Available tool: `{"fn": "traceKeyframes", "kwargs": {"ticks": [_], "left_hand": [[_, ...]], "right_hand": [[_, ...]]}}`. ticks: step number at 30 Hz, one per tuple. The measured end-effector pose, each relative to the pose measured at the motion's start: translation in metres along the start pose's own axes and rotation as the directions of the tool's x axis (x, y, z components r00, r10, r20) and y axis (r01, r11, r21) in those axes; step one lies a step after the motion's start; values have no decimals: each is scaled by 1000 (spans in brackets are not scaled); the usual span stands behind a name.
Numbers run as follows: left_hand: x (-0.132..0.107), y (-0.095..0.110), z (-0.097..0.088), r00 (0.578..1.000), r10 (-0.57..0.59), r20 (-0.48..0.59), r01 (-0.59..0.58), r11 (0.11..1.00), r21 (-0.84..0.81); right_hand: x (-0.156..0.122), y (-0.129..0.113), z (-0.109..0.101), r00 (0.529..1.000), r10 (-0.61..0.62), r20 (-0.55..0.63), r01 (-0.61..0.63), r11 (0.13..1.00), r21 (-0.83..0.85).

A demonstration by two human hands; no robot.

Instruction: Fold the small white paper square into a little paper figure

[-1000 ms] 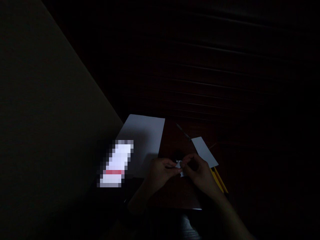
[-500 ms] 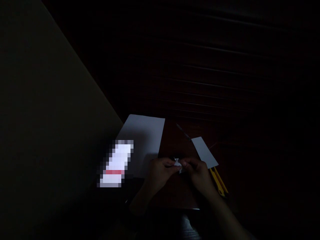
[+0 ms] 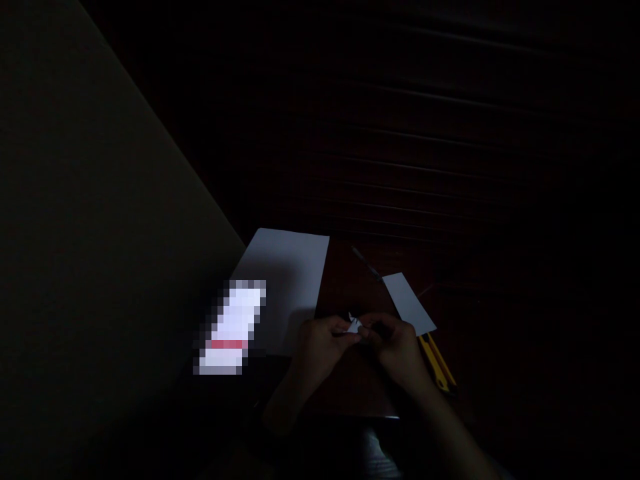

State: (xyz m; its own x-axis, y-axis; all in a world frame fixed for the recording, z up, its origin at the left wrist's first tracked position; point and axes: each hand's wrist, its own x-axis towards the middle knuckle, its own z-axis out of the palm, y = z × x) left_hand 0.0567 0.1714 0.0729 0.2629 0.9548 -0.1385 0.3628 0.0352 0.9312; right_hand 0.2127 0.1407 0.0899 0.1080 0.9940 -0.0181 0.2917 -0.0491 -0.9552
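Observation:
A small folded piece of white paper (image 3: pixel 355 325) is pinched between my two hands above the dark table. My left hand (image 3: pixel 321 341) grips its left side between thumb and fingers. On the other side, the thumb and fingertips of my right hand (image 3: pixel 397 343) close on its right edge. A pointed tip of the paper sticks up between the fingertips. The light is dim, and the fingers hide part of the folds.
A large white sheet (image 3: pixel 295 267) lies to the left, beside a glowing pixelated screen (image 3: pixel 233 330). Right of my hands are a pen (image 3: pixel 367 264), a white paper strip (image 3: pixel 409 303) and a yellow cutter knife (image 3: pixel 436 363). The reddish-brown table (image 3: pixel 350 387) has its front edge near me.
The folded paper has turned slightly between my fingers, and its upper tip stands more upright. My right fingertips have shifted a little on it.

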Motion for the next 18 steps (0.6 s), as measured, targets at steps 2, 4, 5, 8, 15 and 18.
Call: {"fn": "traceKeyframes", "kwargs": {"ticks": [2,4,5,8,15,18], "left_hand": [[0,2,-2,998,-18,53,22,996,-89],[1,6,-4,992,-30,122,51,984,-170],[2,7,-5,988,-38,150,68,978,-197],[3,9,-5,979,-76,191,120,966,-231],[3,4,-6,974,-67,217,116,967,-225],[2,5,-6,969,-74,235,122,973,-196]], "right_hand": [[1,0,-3,1000,6,-1,-6,1000,10],[3,0,-6,1000,25,-5,-25,999,31],[3,1,-8,999,37,-8,-37,998,42],[4,3,-10,998,68,2,-68,995,73],[5,4,-15,990,121,76,-128,987,94],[6,4,-18,988,118,97,-126,989,76]]}}
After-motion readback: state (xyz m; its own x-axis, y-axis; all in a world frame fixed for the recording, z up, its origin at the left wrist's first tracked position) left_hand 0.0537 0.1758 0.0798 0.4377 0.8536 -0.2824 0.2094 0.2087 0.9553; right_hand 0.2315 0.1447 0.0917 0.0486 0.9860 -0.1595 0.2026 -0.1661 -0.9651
